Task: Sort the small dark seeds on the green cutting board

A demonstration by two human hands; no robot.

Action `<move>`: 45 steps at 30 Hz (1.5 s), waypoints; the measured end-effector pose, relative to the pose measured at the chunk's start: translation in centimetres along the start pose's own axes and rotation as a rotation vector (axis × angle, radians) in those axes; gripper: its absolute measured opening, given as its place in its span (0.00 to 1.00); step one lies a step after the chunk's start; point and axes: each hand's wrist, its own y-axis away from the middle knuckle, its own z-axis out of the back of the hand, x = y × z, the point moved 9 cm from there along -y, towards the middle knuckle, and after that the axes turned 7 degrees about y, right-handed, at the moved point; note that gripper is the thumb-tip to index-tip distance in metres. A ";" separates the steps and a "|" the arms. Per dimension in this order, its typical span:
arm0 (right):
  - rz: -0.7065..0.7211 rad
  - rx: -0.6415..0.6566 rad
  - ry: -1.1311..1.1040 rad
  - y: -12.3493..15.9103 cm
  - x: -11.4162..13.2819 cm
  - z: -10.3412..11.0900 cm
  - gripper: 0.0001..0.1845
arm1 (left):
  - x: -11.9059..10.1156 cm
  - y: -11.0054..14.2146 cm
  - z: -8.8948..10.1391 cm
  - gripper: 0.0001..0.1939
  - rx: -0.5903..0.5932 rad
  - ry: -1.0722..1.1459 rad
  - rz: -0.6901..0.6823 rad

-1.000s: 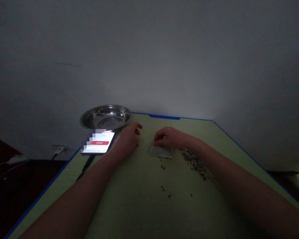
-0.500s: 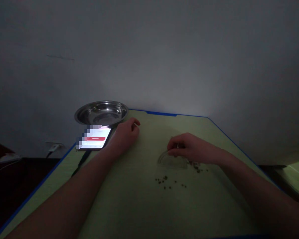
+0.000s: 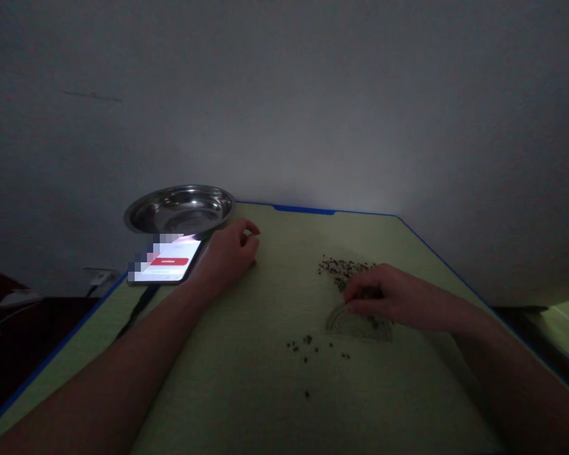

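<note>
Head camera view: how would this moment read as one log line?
right hand: holding clear protractor | left hand: half-curled beside phone | dark grains: clustered beyond protractor, some nearer viewer | steel bowl: beyond phone

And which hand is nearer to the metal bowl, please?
Left. The left hand is close to the metal bowl, just in front of its right side; the right hand is farther away to the right, at the clear protractor.

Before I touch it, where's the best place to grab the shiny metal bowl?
Probably the right side of the bowl's rim, coming from the right. The rim flares outward, so it should give fingers an edge. The lit phone crowds the near side, the wall stands behind, and the left hand is close to that right side.
</note>
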 end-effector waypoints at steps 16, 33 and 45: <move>0.022 -0.002 0.079 0.9 1.0 -0.9 0.09 | 1.2 -0.2 -0.3 0.13 0.007 -0.034 0.040; 0.018 -0.124 0.069 -0.3 1.5 -0.8 0.09 | 1.2 -0.4 -0.4 0.13 0.012 -0.040 0.018; 0.030 -0.047 0.073 0.0 1.6 -1.6 0.10 | 0.6 -0.1 -0.3 0.15 0.004 -0.106 0.027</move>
